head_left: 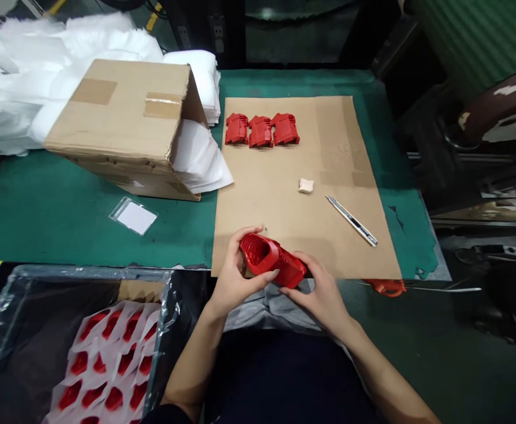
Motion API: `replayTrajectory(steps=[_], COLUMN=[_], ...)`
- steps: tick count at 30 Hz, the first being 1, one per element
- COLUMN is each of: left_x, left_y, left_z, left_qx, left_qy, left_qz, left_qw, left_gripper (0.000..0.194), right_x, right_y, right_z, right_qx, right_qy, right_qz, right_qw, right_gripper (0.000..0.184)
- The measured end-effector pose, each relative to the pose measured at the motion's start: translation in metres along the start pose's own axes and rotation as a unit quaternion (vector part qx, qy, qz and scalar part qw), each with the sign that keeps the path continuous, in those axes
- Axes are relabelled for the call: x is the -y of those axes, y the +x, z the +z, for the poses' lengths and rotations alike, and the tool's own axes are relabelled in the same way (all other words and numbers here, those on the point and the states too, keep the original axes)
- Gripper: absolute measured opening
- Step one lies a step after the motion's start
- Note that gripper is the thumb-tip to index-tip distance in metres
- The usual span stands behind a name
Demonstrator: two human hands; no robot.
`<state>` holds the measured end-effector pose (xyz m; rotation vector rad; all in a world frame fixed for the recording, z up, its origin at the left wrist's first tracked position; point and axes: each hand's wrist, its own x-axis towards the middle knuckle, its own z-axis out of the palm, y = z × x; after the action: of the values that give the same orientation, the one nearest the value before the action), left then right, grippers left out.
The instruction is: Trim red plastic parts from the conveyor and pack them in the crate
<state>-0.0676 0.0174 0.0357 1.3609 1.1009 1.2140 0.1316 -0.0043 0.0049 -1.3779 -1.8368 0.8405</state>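
Note:
A hollow red plastic part (280, 263) is held between both hands, just above the front edge of the cardboard sheet (284, 203). My left hand (235, 277) wraps round its open, ribbed end, with the thumb along the near side. On the other end, my right hand (322, 294) grips with fingers and thumb. Farther back on the sheet, three red plastic parts (260, 131) lie in a row. A small pale lump (306, 186) and a utility knife (351, 221) rest to the right of centre.
At left, a cardboard box (125, 112) lies on its side with white foam sheets (199, 156) poking out. More white sheets (63, 65) pile behind it. A clear sleeve with a white card (133, 216) lies nearby. Below left, a plastic-lined bin (23, 330) holds several wrapped red parts (114, 399).

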Motion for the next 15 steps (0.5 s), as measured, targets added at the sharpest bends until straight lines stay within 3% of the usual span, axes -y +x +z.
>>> replayTrajectory(steps=[2, 6, 10, 12, 15], left_x=[-0.003, -0.004, 0.022, 0.035, 0.039], left_y=[0.016, 0.047, 0.064, 0.065, 0.060], left_z=[-0.006, 0.004, 0.022, 0.022, 0.011], left_qx=[-0.008, -0.057, -0.109, -0.142, -0.230], left_qy=[0.117, 0.309, 0.388, 0.364, 0.304], left_qz=[0.045, 0.128, 0.170, 0.181, 0.200], left_qw=[0.992, 0.941, 0.899, 0.902, 0.903], left_gripper=[0.060, 0.026, 0.032, 0.037, 0.038], right_x=[-0.008, -0.011, 0.019, 0.044, 0.077], right_y=[0.014, 0.035, 0.049, 0.048, 0.022], right_z=[-0.007, -0.003, 0.003, -0.014, -0.064], right_qx=[-0.035, -0.073, -0.034, -0.048, -0.076], right_qy=[-0.081, -0.237, -0.328, -0.313, -0.212], right_qz=[-0.042, -0.086, -0.116, -0.150, -0.216], right_qw=[0.995, 0.965, 0.937, 0.937, 0.950], right_gripper=[0.046, 0.044, 0.045, 0.036, 0.031])
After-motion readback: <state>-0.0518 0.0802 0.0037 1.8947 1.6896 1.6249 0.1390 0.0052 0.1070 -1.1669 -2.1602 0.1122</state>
